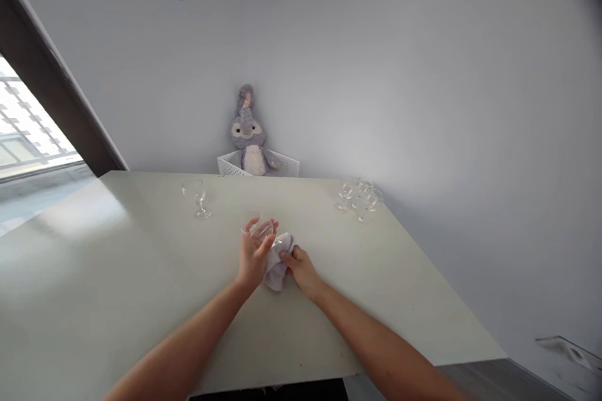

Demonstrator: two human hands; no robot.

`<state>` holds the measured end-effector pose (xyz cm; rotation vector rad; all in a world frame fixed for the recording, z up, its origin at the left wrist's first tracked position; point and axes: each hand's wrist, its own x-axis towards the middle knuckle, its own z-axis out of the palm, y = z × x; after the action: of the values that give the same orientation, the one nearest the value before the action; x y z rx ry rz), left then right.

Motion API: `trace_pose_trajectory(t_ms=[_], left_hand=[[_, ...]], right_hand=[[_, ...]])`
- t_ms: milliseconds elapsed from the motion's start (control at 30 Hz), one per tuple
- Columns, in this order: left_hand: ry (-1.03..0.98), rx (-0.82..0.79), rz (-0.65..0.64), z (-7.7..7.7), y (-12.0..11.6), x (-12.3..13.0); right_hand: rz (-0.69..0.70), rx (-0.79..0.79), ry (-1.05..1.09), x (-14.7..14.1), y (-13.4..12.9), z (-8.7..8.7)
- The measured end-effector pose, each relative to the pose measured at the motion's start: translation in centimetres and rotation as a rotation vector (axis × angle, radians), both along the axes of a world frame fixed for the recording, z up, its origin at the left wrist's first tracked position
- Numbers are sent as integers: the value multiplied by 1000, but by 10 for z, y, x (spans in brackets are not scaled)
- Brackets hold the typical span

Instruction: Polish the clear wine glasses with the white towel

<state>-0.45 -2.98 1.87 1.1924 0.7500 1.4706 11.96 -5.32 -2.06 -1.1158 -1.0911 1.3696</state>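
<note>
Above the middle of the table, my left hand [254, 255] is wrapped round the bowl of a clear stemmed glass [258, 229], which is tilted with its base toward the right. My right hand [301, 270] pinches a pale grey cloth [276, 269] that covers the stem and foot end of that glass. The cloth hangs down between the two hands. One more clear glass [197, 199] stands upright at the back left. Several similar glasses [361, 197] stand close together near the back right edge.
The pale table [155, 288] reaches to the walls. Behind its back edge, a grey plush toy [252, 138] sits in a white perforated basket [288, 166]. A window with a dark frame is at the left. A wall socket shows at the lower right.
</note>
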Motion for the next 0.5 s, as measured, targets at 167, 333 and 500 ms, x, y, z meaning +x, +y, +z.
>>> trace_pose_trajectory(t_ms=[167,333,500], left_hand=[[231,153,183,2,6,-9],[804,381,465,-15,21,-21],[1223,797,403,-17,14,-18]], right_hand=[[148,20,-81,-8,-11,2],[-221,380,-460,4,-21,25],[-177,599,-561,10,-17,31]])
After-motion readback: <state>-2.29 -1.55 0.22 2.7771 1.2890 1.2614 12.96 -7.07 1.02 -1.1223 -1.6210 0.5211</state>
